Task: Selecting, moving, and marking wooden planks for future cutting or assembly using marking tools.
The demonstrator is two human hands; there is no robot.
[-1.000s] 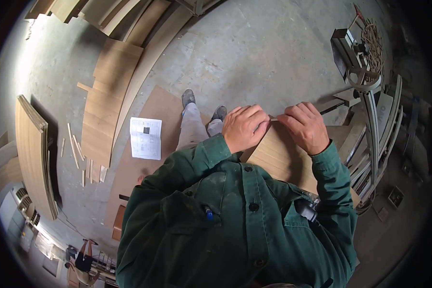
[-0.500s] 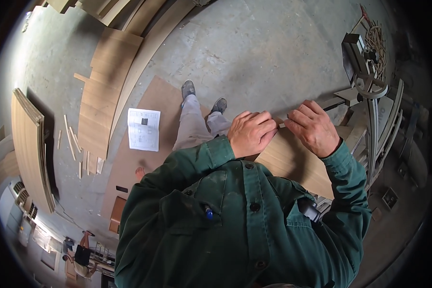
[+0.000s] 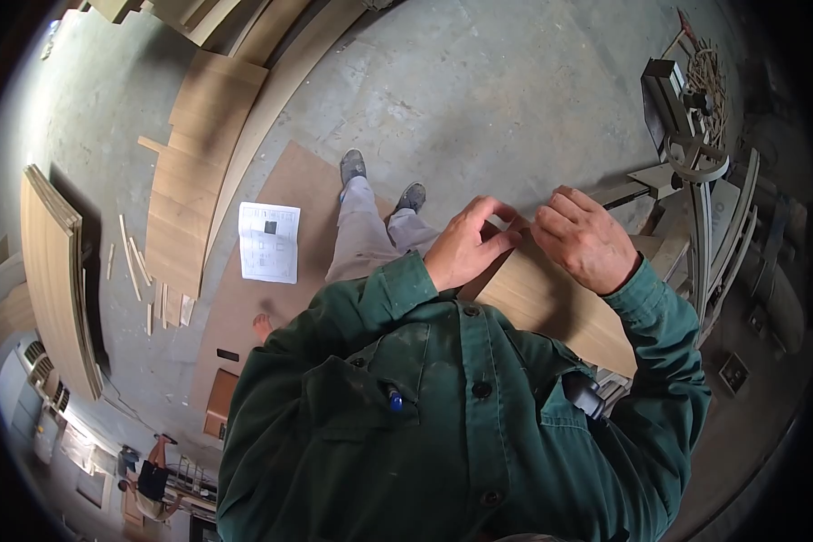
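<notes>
My left hand (image 3: pixel 471 244) is in front of my chest, its thumb and fingers curved round a gap with the tips close together. Just to its right, my right hand (image 3: pixel 585 239) has its fingers curled in and pressed together. The fingertips of both hands nearly meet; whatever small thing may be between them is too hidden to make out. Below the hands lies a pale wooden panel (image 3: pixel 560 307), its left edge darker, partly covered by my right forearm and their shadow.
A printed sheet (image 3: pixel 269 257) lies on a brown board (image 3: pixel 285 181) left of my feet. Wooden panels (image 3: pixel 190 172), a panel stack (image 3: pixel 54 280) and thin strips (image 3: pixel 135 262) lie further left. A metal machine frame (image 3: pixel 700 181) stands at right. Another person (image 3: pixel 154 479) is at far lower left.
My left hand has loosened from a tighter curl, opening a gap between thumb and fingers. My right hand has shifted slightly, and more of the wooden panel's left edge shows.
</notes>
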